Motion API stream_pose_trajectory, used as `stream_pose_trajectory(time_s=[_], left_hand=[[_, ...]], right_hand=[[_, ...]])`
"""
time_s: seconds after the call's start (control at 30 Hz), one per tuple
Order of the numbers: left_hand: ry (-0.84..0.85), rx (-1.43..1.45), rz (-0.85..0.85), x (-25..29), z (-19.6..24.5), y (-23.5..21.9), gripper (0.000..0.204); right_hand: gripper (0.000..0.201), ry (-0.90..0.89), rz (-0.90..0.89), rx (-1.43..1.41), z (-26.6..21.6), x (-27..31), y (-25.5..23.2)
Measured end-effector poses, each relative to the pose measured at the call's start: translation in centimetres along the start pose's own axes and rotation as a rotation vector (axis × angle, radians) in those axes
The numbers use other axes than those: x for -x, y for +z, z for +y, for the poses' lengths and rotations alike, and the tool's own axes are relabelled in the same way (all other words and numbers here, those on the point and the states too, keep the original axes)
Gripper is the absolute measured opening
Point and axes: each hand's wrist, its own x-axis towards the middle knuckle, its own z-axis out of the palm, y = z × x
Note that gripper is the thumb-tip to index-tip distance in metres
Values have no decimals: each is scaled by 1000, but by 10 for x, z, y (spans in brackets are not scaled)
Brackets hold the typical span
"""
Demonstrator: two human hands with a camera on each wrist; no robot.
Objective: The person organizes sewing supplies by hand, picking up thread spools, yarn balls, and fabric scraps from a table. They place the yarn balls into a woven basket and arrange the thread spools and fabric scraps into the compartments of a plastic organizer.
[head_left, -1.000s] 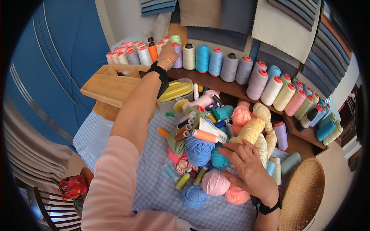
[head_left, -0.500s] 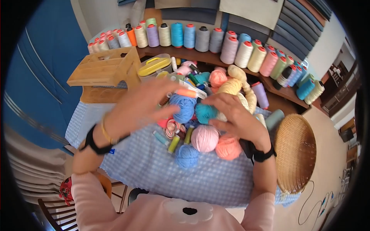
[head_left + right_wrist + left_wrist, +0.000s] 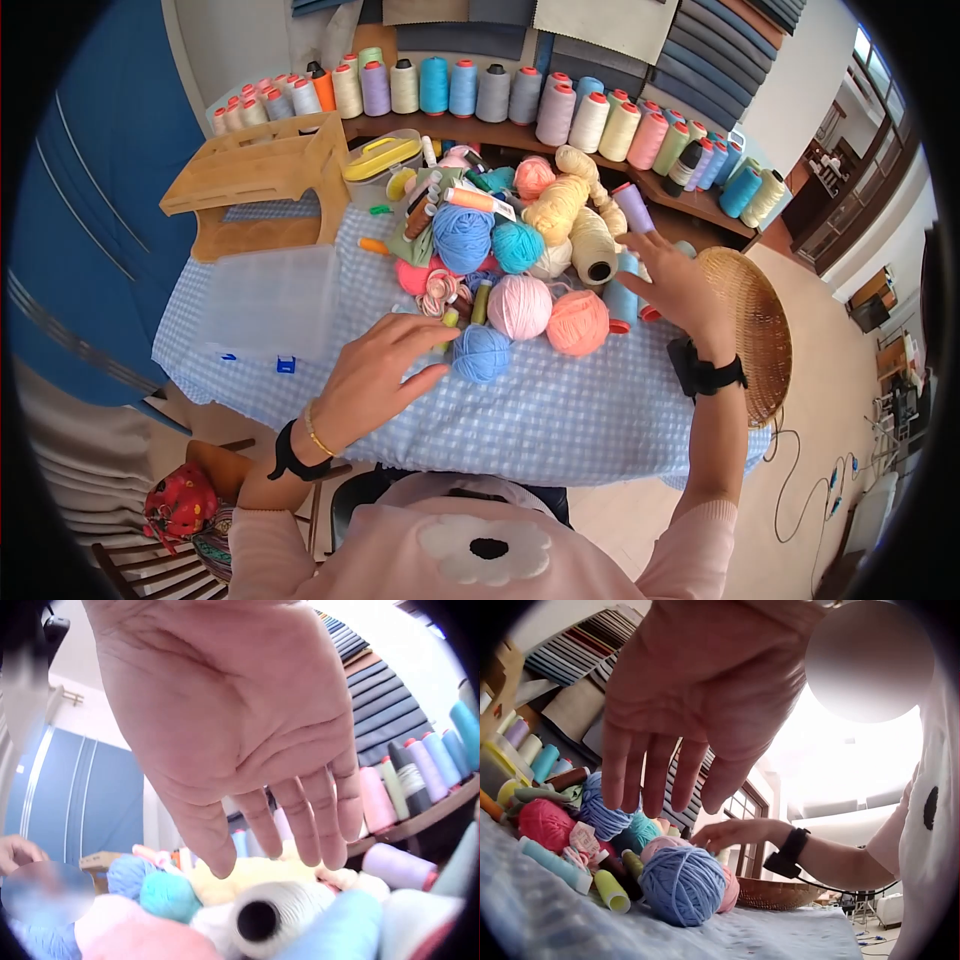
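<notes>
My left hand (image 3: 375, 375) hovers at the front left of a yarn pile, fingers loosely extended and holding nothing. Nearest to it is a blue yarn ball (image 3: 482, 354), with a yellow-green thread spool (image 3: 612, 891) alongside. At the pile's right side, my right hand (image 3: 680, 290) is spread palm down, with nothing in its grasp. Below it lie a white thread cone (image 3: 281, 915) and a light blue thread cone (image 3: 621, 288). A pink ball (image 3: 520, 307) and a coral ball (image 3: 578, 323) sit at the front; teal yarn (image 3: 518, 247) and yellow yarn (image 3: 558, 210) lie behind.
Upright thread cones (image 3: 495, 92) line the brown shelf (image 3: 460, 123) behind the table. On the left stand a wooden rack (image 3: 265, 170), a clear plastic box (image 3: 270, 300) and a yellow-handled container (image 3: 383, 160). A woven basket (image 3: 750, 330) leans at the right edge.
My left hand has come back from the shelf's thread cones to the front left of the pile. My right hand has shifted right, off the pile's middle. The head view has swung too.
</notes>
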Motion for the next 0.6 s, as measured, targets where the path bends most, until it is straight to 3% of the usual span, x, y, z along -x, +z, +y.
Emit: stream_pose_trajectory(time_s=[0.07, 0.13, 0.27, 0.47, 0.6], left_hand=[[-22, 25, 33, 8, -3, 0, 37], [-37, 48, 38, 14, -4, 2, 37], [-54, 113, 50, 17, -4, 8, 36], [-53, 122, 65, 21, -4, 13, 36], [-53, 155, -23, 34, -8, 13, 36]], right_hand=[[47, 188, -62, 113, 7, 15, 19], [51, 188, -69, 153, 7, 24, 31], [54, 160, 128, 285, 10, 22, 53], [58, 296, 116, 388, 10, 5, 69], [61, 343, 89, 364, 6, 5, 67]])
